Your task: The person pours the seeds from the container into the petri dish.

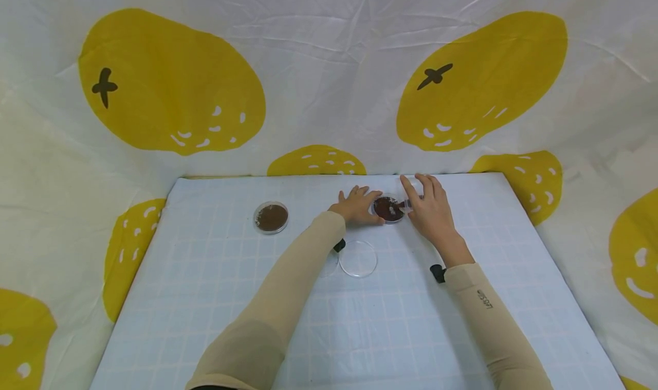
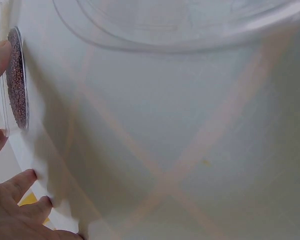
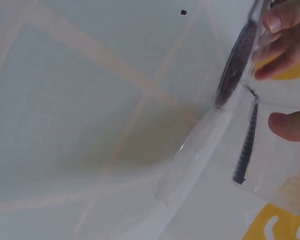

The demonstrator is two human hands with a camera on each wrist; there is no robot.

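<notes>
A clear petri dish (image 1: 389, 209) full of dark brown granules stands near the table's far edge. My left hand (image 1: 360, 206) holds it by the rim between thumb and forefinger, the other fingers spread. Beside it, my right hand (image 1: 430, 212) grips a clear cup (image 3: 277, 165) tipped on its side. Brown granules (image 3: 247, 145) lie along the cup's lower wall, and its mouth is at the dish. In the left wrist view, the same dish (image 2: 17, 85) shows at the left edge near the thumb. Pale spots on the granules may be glare.
Another petri dish (image 1: 271, 217) of brown granules stands to the left. Nearer me lies a clear round lid (image 1: 377, 258), with a second clear round piece (image 1: 329, 273) partly behind the left sleeve. A clear dish-like piece (image 3: 182, 165) lies beyond the filled dish. A patterned cloth (image 1: 329, 81) hangs behind.
</notes>
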